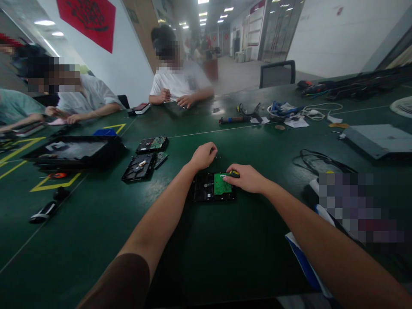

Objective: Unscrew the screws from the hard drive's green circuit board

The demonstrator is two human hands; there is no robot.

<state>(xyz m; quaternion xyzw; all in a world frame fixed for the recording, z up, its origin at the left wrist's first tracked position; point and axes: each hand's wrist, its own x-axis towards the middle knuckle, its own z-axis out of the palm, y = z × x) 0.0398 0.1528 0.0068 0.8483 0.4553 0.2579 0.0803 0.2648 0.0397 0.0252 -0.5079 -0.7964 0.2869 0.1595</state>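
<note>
A black hard drive (201, 193) with a green circuit board (221, 188) lies flat on the table in front of me. My right hand (247, 178) is closed around a screwdriver with a yellow and black handle (234, 174), over the right part of the board. The screwdriver's tip is too small to make out. Just beyond the drive's far edge, my left hand (204, 156) is closed with curled fingers; whatever it may hold is hidden. Tiny bits, perhaps screws, lie on the table beside it.
To the left lie another hard drive (151, 144), a black drive casing (139, 168) and a black tray (112, 150). Cables (317, 159) and a grey metal box (380, 138) are on the right. Several people sit across the green table (106, 231).
</note>
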